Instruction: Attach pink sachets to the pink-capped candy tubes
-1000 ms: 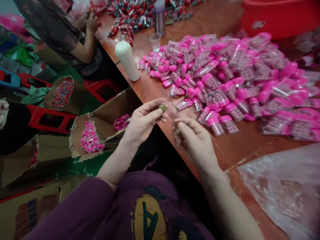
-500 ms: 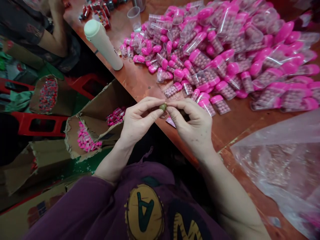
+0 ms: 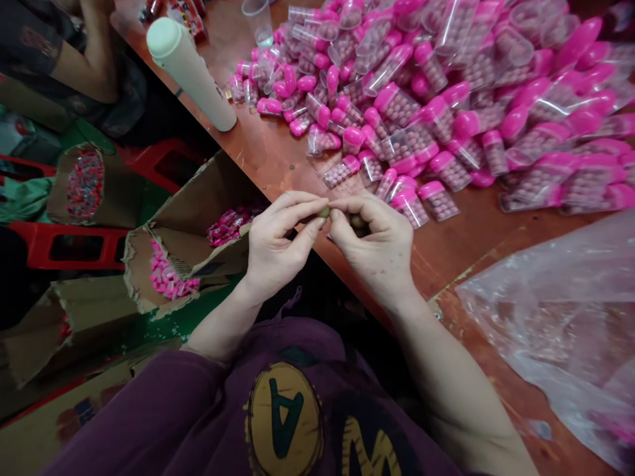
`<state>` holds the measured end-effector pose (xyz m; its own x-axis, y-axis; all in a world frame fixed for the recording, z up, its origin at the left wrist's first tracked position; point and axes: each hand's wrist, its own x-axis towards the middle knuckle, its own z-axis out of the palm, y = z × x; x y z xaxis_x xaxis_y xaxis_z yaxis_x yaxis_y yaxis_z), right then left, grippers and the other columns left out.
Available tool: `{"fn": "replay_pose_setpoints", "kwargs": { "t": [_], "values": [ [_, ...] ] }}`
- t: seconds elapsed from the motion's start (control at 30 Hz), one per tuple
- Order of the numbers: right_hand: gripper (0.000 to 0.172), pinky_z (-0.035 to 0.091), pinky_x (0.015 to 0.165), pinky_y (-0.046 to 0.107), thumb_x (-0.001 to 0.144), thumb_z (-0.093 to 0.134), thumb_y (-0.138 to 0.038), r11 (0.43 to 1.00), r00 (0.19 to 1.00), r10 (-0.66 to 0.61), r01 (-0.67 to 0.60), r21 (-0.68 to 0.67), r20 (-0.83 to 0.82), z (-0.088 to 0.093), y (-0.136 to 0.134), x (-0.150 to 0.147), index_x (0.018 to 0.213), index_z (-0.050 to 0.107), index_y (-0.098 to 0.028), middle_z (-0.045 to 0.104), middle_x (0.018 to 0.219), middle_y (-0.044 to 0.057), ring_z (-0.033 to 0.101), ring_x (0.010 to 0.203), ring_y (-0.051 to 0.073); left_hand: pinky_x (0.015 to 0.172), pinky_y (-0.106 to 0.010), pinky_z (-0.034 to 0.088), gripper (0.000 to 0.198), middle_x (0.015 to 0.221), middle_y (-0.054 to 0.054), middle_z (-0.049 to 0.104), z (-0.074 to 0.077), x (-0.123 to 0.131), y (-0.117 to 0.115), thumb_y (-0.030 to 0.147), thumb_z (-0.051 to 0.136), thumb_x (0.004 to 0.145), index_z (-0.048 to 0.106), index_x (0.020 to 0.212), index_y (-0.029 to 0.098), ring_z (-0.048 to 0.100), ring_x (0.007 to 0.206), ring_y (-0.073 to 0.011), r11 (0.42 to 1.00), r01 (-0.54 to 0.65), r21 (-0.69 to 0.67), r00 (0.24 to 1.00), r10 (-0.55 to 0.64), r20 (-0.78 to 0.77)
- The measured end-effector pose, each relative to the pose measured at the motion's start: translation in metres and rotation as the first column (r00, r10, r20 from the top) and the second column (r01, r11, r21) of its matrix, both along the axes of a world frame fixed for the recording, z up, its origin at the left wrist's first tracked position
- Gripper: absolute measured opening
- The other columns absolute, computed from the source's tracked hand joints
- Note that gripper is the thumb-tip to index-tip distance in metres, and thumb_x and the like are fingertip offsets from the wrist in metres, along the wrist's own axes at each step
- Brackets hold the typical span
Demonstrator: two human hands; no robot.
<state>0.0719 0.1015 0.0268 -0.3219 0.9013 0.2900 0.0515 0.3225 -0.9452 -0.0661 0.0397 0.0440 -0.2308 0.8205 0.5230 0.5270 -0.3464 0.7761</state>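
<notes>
Left grip [image 3: 280, 238] — pinched closed on green ball [image 3: 324, 212], right grip [image 3: 378, 243] — curled beside, its hold I cannot tell, pink packs [image 3: 397, 109] beyond, on surface [image 3: 436, 248].

1. Centre: the green ball [image 3: 324, 212] is largely covered by the fingertips of the left hand [image 3: 278, 241] and right hand [image 3: 376, 248]; too small to identify.
2. Centre: a darker round thing [image 3: 356, 221] is partly hidden by the right hand's curled fingers.
3. Upper left: the co-worker [image 3: 30, 43] is cut off by 2 edges, top and left.
4. Top: the clear cup [image 3: 258, 25] is clipped by the edge.
5. Upper right: the pink-capped packs [image 3: 398, 106] run past 2 edges.
6. Right: the plastic bag [image 3: 536, 311] is cut off, its pink contents [image 3: 615, 424] blurred.
7. Lower left: the box's printing [image 3: 83, 411] is unreadable.
</notes>
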Motion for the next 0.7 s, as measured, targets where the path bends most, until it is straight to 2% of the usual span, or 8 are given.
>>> {"fn": "replay_pose_setpoints", "kwargs": {
  "t": [0.07, 0.17, 0.23, 0.33, 0.4, 0.5, 0.6, 0.7],
  "values": [
    [0.011, 0.044, 0.058, 0.024, 0.091, 0.064, -0.018, 1.000, 0.999, -0.021, 0.022, -0.018, 0.027, 0.000, 0.000, -0.001, 0.088, 0.074, -0.018, 0.070, 0.077, 0.000, 0.054, 0.061, 0.008, 0.084, -0.030, 0.061, 0.020, 0.103, -0.004, 0.076, -0.004, 0.002, 0.001, 0.019, 0.076, 0.092, 0.082, 0.110, 0.026, 0.072, 0.096, -0.0161, 0.999, -0.003, -0.034, 0.997, 0.005, 0.078],
    [0.013, 0.045, 0.058, 0.023, 0.091, 0.062, -0.019, 0.997, 0.999, -0.026, 0.029, -0.075, 0.045, -0.003, 0.003, -0.003, 0.084, 0.072, -0.018, 0.070, 0.075, -0.001, 0.054, 0.059, 0.008, 0.083, -0.030, 0.061, 0.019, 0.103, -0.003, 0.076, -0.012, 0.003, 0.005, 0.021, 0.080, 0.089, 0.083, 0.107, 0.026, 0.073, 0.093, -0.0158, 0.993, 0.050, -0.105, 0.951, -0.015, 0.309],
    [0.013, 0.047, 0.058, 0.023, 0.094, 0.060, -0.020, 0.991, 1.000, -0.009, 0.010, -0.130, 0.008, -0.006, 0.005, -0.003, 0.086, 0.071, -0.019, 0.070, 0.074, -0.002, 0.056, 0.058, 0.008, 0.082, -0.029, 0.062, 0.019, 0.102, -0.002, 0.077, -0.017, 0.004, 0.008, 0.022, 0.082, 0.087, 0.083, 0.105, 0.026, 0.074, 0.089, -0.0148, 0.981, 0.120, -0.150, 0.857, -0.026, 0.515],
    [0.012, 0.047, 0.056, 0.022, 0.095, 0.058, -0.021, 0.987, 0.998, -0.025, 0.017, -0.162, -0.053, -0.010, 0.007, -0.002, 0.088, 0.068, -0.020, 0.068, 0.072, -0.003, 0.054, 0.057, 0.008, 0.081, -0.029, 0.063, 0.019, 0.097, -0.001, 0.079, -0.020, 0.002, 0.013, 0.024, 0.084, 0.085, 0.083, 0.104, 0.026, 0.076, 0.084, -0.0142, 0.952, 0.229, -0.203, 0.662, 0.001, 0.749],
    [0.012, 0.046, 0.056, 0.022, 0.097, 0.058, -0.022, 0.989, 0.998, -0.024, 0.016, -0.149, -0.053, -0.010, 0.005, 0.000, 0.089, 0.067, -0.021, 0.066, 0.073, -0.003, 0.053, 0.058, 0.008, 0.080, -0.029, 0.063, 0.021, 0.097, -0.002, 0.080, -0.020, 0.000, 0.015, 0.027, 0.087, 0.082, 0.083, 0.103, 0.025, 0.076, 0.082, -0.0144, 0.937, 0.269, -0.222, 0.579, 0.027, 0.815],
    [0.021, 0.050, 0.062, 0.025, 0.103, 0.053, -0.030, 0.989, 0.997, 0.068, -0.071, -0.130, -0.029, -0.009, -0.002, -0.002, 0.091, 0.066, -0.020, 0.069, 0.081, 0.000, 0.058, 0.066, 0.010, 0.081, -0.030, 0.064, 0.028, 0.098, -0.002, 0.081, -0.022, -0.008, 0.016, 0.031, 0.090, 0.078, 0.083, 0.104, 0.026, 0.075, 0.080, -0.0141, 0.929, 0.295, -0.223, 0.527, 0.037, 0.849],
    [0.017, 0.051, 0.061, 0.025, 0.103, 0.056, -0.030, 0.995, 0.997, 0.074, -0.073, -0.066, 0.023, -0.013, -0.009, -0.010, 0.114, 0.066, -0.021, 0.071, 0.088, 0.000, 0.060, 0.065, 0.010, 0.084, -0.032, 0.064, 0.029, 0.100, -0.003, 0.082, -0.028, -0.018, 0.017, 0.032, 0.091, 0.077, 0.083, 0.104, 0.027, 0.076, 0.083, -0.0153, 0.926, 0.291, -0.239, 0.512, 0.060, 0.857],
    [0.035, 0.050, 0.058, 0.025, 0.101, 0.060, -0.023, 0.996, 0.990, 0.031, -0.042, 0.073, 0.138, -0.023, -0.012, -0.017, 0.135, 0.060, -0.023, 0.072, 0.092, 0.001, 0.059, 0.061, 0.010, 0.091, -0.033, 0.061, 0.026, 0.101, -0.003, 0.082, -0.033, -0.025, 0.017, 0.030, 0.092, 0.074, 0.084, 0.099, 0.027, 0.077, 0.091, -0.0167, 0.926, 0.281, -0.253, 0.505, 0.081, 0.859]
  ]
}}
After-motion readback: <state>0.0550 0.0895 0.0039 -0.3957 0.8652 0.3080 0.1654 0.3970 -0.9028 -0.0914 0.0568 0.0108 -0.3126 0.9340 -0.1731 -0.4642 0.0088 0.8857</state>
